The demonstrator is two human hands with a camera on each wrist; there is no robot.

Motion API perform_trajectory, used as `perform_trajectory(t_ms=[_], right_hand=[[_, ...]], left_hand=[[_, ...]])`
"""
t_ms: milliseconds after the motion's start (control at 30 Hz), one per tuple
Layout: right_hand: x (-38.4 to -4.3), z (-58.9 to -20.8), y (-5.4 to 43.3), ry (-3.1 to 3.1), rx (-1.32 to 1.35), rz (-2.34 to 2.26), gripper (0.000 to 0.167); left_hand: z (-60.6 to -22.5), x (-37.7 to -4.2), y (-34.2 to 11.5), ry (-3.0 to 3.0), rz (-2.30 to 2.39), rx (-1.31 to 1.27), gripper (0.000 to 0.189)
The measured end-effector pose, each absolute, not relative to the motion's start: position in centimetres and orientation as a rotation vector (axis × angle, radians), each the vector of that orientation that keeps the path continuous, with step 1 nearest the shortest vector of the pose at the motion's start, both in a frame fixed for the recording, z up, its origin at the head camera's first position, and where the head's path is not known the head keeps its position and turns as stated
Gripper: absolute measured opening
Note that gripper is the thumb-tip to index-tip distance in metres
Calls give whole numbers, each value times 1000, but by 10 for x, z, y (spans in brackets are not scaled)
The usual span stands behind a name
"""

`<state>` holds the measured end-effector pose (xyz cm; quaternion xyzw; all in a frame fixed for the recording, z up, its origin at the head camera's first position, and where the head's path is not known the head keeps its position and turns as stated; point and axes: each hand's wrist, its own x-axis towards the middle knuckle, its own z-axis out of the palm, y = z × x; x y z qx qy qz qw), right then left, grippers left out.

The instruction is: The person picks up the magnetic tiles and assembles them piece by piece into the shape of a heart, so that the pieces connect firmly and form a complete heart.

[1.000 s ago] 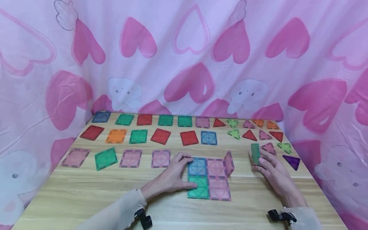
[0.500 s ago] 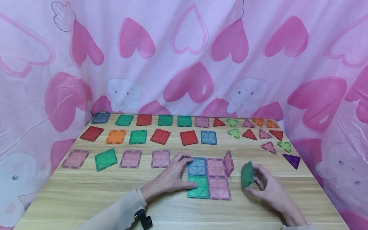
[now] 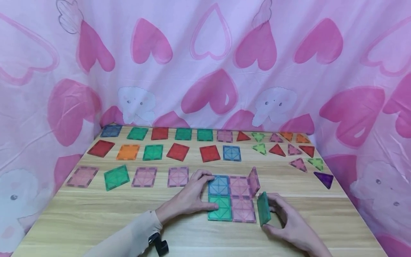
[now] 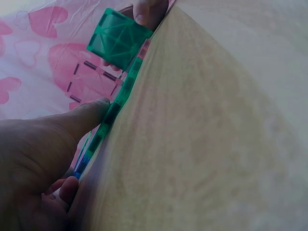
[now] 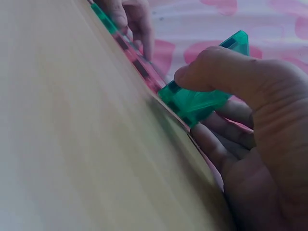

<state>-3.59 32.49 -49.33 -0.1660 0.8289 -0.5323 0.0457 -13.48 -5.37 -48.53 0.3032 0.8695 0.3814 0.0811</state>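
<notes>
A two-by-two block of flat magnetic tiles lies before me: blue [image 3: 219, 185], green [image 3: 222, 214] and two pink ones, the back pink tile [image 3: 239, 186] and the front pink tile [image 3: 243, 209]. An upright pink tile [image 3: 254, 181] stands along the back pink tile's right edge. My left hand [image 3: 189, 196] rests at the block's left side, thumb on the flat green tile, fingertips at the blue one. My right hand [image 3: 290, 223] pinches a green square tile [image 3: 264, 208] on edge, close beside the front pink tile; whether they touch I cannot tell.
Several loose square tiles lie in rows to the left and back, such as a pink tile [image 3: 178, 177] left of my left hand. Small triangles, including a purple triangle [image 3: 324, 179], lie at the back right. A pink curtain [image 3: 205, 71] surrounds the wooden table [image 3: 106, 217].
My right hand has brought the green square tile leftward and toward me, from near the triangles to the block's right side, turning its face. My left hand stays on the block.
</notes>
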Motion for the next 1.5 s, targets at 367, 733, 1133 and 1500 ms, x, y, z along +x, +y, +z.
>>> perform_trajectory(t_ms=[367,733,1133,1500], right_hand=[[-42,-482,314,2521,-380,-1507,86],[-48,-486,313,2536,-527,-1495,86],[-49,-483,319,2462,-558,-1509,85],[-51,-486,317,2509,-581,-1491,91]], left_hand=[[-484,-134,-52,2590,1154,921,96],[-459,-138,-27,2772,801,1039,100],[-468,-170,11,2676,855,1096,86],[-468,-179,20,2746,703,1235,79]])
